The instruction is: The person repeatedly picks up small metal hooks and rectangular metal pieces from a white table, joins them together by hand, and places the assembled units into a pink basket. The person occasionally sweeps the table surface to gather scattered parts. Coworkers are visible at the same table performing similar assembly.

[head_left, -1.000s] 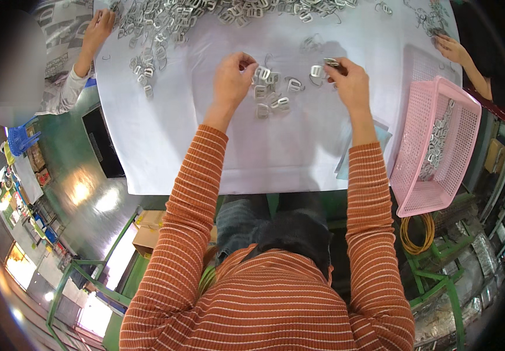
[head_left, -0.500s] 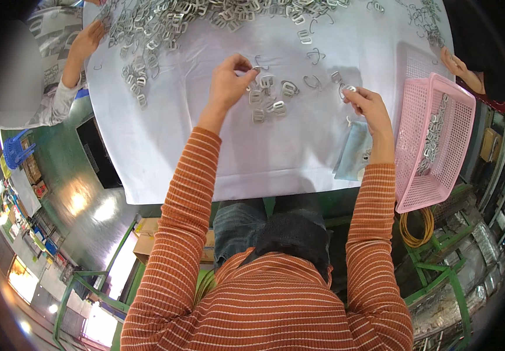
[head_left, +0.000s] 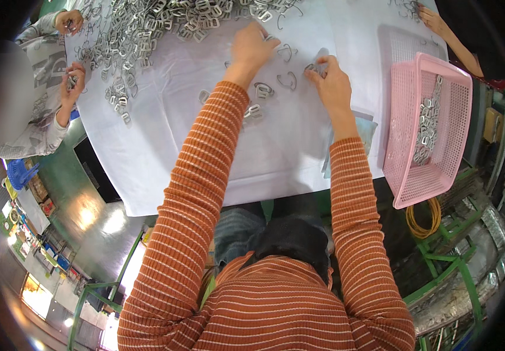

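1. Loose metal buckles lie centre-top of the frame on the white sheet.
2. Left hand reaches among them, fingers curled; whether it grips one, I cannot tell.
3. Right hand pinches a small metal piece.
4. Pink basket, right, holds few; the big pile up top remains, so it looks early.
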Available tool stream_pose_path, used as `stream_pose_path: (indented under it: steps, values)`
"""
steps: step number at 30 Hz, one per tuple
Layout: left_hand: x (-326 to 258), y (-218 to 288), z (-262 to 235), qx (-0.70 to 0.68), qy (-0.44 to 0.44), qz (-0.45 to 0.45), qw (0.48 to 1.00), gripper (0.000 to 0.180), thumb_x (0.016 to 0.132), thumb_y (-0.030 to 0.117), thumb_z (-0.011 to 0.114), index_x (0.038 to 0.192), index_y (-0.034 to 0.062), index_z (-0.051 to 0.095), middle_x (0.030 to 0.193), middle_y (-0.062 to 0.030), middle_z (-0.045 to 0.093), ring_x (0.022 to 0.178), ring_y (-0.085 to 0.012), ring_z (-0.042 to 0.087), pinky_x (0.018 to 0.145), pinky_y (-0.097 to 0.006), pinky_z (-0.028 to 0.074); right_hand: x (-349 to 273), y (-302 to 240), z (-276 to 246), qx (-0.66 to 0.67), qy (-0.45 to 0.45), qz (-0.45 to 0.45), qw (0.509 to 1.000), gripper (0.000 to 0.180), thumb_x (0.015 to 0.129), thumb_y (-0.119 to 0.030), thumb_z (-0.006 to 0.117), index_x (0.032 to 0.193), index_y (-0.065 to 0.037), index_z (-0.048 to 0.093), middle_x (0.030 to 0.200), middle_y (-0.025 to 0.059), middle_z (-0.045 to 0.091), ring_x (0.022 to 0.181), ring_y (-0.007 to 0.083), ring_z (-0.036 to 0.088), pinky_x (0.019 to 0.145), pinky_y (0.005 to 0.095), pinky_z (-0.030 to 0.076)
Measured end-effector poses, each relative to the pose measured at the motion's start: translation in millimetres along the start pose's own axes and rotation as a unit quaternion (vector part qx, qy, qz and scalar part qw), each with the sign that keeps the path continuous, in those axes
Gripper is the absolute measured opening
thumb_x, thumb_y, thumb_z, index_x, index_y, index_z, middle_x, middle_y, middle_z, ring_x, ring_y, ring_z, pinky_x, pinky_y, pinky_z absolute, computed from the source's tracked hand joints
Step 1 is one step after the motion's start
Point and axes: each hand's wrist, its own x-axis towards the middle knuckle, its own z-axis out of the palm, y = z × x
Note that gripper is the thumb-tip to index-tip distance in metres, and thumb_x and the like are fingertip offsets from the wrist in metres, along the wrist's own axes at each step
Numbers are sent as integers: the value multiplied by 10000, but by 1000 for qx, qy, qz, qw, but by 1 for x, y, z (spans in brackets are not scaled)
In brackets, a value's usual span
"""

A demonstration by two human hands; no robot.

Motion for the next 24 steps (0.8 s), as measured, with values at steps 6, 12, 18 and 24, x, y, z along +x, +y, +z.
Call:
stream_pose_path:
  steps: [6, 12, 18, 24]
  values:
    - [-44, -17, -73, -306, -165, -64, 935, 231, 752, 247, 701, 784, 48, 588, 690, -13, 563, 637, -130, 559, 535, -246, 429, -9, -1, -26, 345, -186, 58, 918, 198, 743, -165, 675, 866, -53, 566, 715, -20, 571, 710, 145, 598, 552, 254, 412]
    - [-84, -16, -102, -503, -94, -208, 834, 215, 770, 231, 688, 792, 37, 599, 696, -12, 581, 628, -111, 549, 544, -231, 422, -39, -28, 22, 263, -215, 32, 940, 217, 724, -174, 686, 865, -55, 571, 712, 27, 582, 668, 160, 603, 562, 272, 438]
    - [-101, -26, -64, -6, -63, -85, 994, 235, 728, 242, 717, 821, 50, 621, 696, -82, 623, 641, -118, 576, 578, -274, 436, -57, -54, 62, -1, -63, -50, 997, 225, 711, -197, 682, 840, -48, 572, 721, 100, 593, 685, 165, 596, 575, 320, 452]
    - [-123, -58, -115, -476, -200, -210, 830, 200, 779, 218, 686, 802, 50, 580, 724, 0, 604, 630, -128, 549, 504, -200, 384, -59, -15, 21, 501, -306, 99, 803, 226, 734, -214, 672, 841, -45, 566, 732, 67, 596, 689, 156, 589, 579, 307, 455]
